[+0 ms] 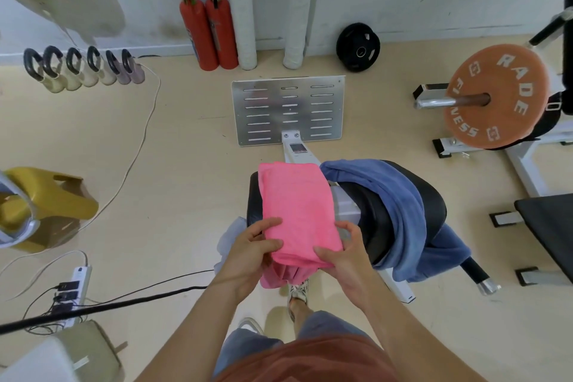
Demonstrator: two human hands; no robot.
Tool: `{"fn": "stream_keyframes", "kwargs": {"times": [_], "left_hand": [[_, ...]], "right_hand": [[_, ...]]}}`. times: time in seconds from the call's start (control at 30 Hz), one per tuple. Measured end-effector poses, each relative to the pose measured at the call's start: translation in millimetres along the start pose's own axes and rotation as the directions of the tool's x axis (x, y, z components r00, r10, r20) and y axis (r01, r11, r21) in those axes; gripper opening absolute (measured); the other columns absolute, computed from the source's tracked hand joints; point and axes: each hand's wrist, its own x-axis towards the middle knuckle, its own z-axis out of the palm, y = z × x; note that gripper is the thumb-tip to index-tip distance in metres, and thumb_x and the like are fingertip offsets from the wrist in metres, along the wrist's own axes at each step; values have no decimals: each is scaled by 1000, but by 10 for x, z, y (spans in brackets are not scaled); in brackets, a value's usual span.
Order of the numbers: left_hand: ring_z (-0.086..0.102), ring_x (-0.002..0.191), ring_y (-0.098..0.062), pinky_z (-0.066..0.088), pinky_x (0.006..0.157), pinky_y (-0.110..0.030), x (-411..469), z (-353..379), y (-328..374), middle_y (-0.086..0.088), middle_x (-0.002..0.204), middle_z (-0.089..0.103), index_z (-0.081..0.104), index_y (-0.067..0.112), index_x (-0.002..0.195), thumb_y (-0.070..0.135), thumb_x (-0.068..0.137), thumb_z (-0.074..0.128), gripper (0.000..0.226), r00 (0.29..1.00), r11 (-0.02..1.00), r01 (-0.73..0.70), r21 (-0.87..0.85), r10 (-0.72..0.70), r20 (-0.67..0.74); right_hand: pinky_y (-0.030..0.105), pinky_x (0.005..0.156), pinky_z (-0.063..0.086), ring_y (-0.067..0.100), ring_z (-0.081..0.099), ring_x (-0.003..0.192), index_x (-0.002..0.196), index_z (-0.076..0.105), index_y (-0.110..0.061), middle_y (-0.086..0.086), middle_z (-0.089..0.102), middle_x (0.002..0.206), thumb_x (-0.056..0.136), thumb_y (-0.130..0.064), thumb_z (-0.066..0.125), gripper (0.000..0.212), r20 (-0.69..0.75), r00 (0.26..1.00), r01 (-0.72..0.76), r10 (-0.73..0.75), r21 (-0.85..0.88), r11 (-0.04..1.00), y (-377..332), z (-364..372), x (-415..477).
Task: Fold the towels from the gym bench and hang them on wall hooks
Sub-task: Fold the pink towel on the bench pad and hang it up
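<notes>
On a black gym bench [387, 220], one folded pink towel [294, 208] lies lengthwise. The left hand [248, 254] and right hand [344, 263] both grip its near end, fingers curled round the edge. One blue towel [400, 195] drapes beside it (unfolded). Beyond stand two red fire extinguishers [207, 31], six kettlebells [83, 68], one black plate [358, 47] and one orange plate [493, 96] reading "RADE" and "FITNESS".

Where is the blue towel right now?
In the head view the blue towel is draped over the right side of the black bench, just right of the pink towel that the left hand and right hand grip.
</notes>
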Motion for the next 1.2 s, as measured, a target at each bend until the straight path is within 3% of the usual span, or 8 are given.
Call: {"fn": "stream_keyframes", "kwargs": {"times": [0.1,0.2,0.43,0.53,0.63,0.83,1.03,1.2], "left_hand": [[61,97,-27,53,83,-41,55,79,15,-13,112,66,73,13,102,8,85,65,19,998,997,41,71,-44,52],[61,74,-24,53,53,-26,70,170,5,-14,100,65,74,12,92,0,82,68,17,1000,992,14,125,-12,-20],[61,73,-25,55,62,-37,11,80,53,-13,108,58,74,18,95,-11,79,65,35,998,994,30,105,-36,51],[62,71,-27,56,53,-34,-36,34,147,-14,111,54,73,19,100,-13,79,63,40,990,995,32,91,-44,132],[60,87,-39,56,72,-54,-51,-10,225,-15,118,50,70,16,110,-11,75,67,44,979,991,61,118,-82,185],[58,86,-18,51,69,-26,-101,-84,364,-4,120,56,69,20,114,-14,78,64,49,959,953,66,294,-142,245],[54,106,-22,49,88,-34,-64,-155,426,5,127,51,71,30,105,-5,78,65,45,966,819,63,571,-194,172],[59,83,-27,52,64,-36,-57,-230,475,-7,117,56,72,20,103,-6,63,65,48,999,957,1,290,-11,33]], "right_hand": [[48,67,58,37,66,96,128,41,-26,14,56,118,69,14,73,78,85,995,-56,45,137,989,-61,5,-9],[45,72,57,38,68,96,130,45,-20,18,60,121,63,7,80,80,176,980,-134,98,206,969,-122,-6,-9],[51,96,48,39,59,115,126,56,-6,18,66,121,89,-25,59,41,250,920,-325,302,58,944,-472,-32,331],[44,83,53,32,62,108,120,57,-8,16,65,119,93,-24,55,32,202,931,-309,305,-13,951,-679,104,541],[38,75,52,26,62,98,114,58,-10,13,64,115,94,-14,54,21,172,943,-288,286,-16,958,-831,218,778],[34,67,53,22,63,80,113,59,-4,14,65,102,87,-6,63,27,94,941,-321,326,-64,945,-1025,311,1427],[24,52,30,11,34,54,80,59,-17,-1,44,64,78,-12,68,10,36,927,-356,372,-218,909,-1145,346,1900],[14,32,25,5,34,46,75,53,-13,-2,44,67,81,4,53,18,60,951,-301,303,-37,953,-1416,98,1825]]}}
